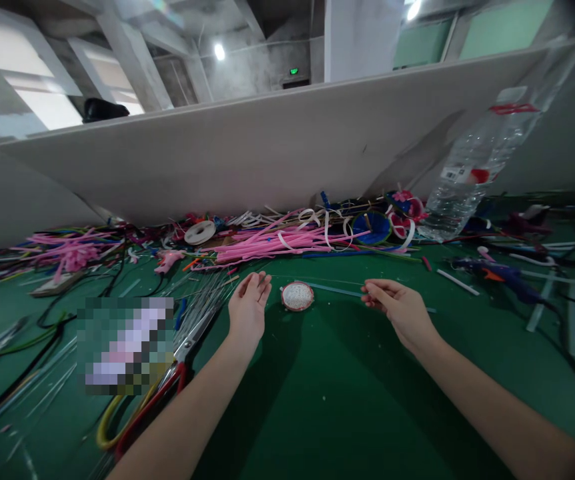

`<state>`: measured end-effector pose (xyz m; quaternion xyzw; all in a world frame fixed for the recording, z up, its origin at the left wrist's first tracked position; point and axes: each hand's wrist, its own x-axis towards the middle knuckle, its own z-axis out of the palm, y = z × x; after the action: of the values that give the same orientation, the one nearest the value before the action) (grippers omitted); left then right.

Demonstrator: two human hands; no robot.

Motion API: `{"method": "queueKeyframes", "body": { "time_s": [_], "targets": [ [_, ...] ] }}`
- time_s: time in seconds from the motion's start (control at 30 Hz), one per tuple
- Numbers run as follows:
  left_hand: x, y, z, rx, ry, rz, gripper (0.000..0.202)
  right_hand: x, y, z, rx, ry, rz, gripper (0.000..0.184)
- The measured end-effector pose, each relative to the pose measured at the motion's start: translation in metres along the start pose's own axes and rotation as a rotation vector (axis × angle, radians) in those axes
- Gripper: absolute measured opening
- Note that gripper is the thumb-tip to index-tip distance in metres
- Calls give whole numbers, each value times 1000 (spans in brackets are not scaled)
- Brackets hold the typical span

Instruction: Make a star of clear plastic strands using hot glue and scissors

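My left hand rests on the green table with its fingers stretched out and close together, holding nothing. Just right of it lies a small round dish with a red rim, filled with tiny white beads. My right hand lies to the right of the dish, fingers curled and pinched together at the tips. A thin pale stick runs from the dish towards those fingertips; whether they grip it I cannot tell.
A pile of pink strips, white ribbon loops and a tape roll lies along the white board at the back. A clear plastic bottle leans at right. A blue glue gun lies right; red-handled scissors and thin rods lie left.
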<state>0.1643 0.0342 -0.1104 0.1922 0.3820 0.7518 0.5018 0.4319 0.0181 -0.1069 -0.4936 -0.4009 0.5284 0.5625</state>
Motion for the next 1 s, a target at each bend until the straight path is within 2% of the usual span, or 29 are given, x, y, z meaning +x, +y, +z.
{"method": "queueKeyframes", "body": {
  "time_s": [0.13,0.23,0.4,0.47,0.53,0.67,0.77,0.87,1.0],
  "targets": [
    [2,3,2,-23,-3,-11,15,2,-4,-2,-35,-36,-14,32],
    [0,15,9,-23,-15,50,15,1,-6,-4,-179,-147,-60,29],
    [-26,50,37,68,-247,346,13,-13,-2,4,-669,-363,-319,15],
    [-45,60,53,140,-350,452,12,-21,3,10,-695,-489,-451,14],
    [-65,67,70,254,-453,496,11,-27,7,14,-696,-573,-554,13],
    [-95,72,100,353,-597,557,9,-32,9,17,-725,-561,-558,10],
    [-103,74,115,399,-697,568,8,-31,6,16,-691,-528,-540,11],
    [-101,71,119,463,-727,547,9,-29,7,14,-704,-535,-529,11],
    [-96,56,117,591,-742,494,10,-26,11,12,-810,-547,-485,10]
  ]
}}
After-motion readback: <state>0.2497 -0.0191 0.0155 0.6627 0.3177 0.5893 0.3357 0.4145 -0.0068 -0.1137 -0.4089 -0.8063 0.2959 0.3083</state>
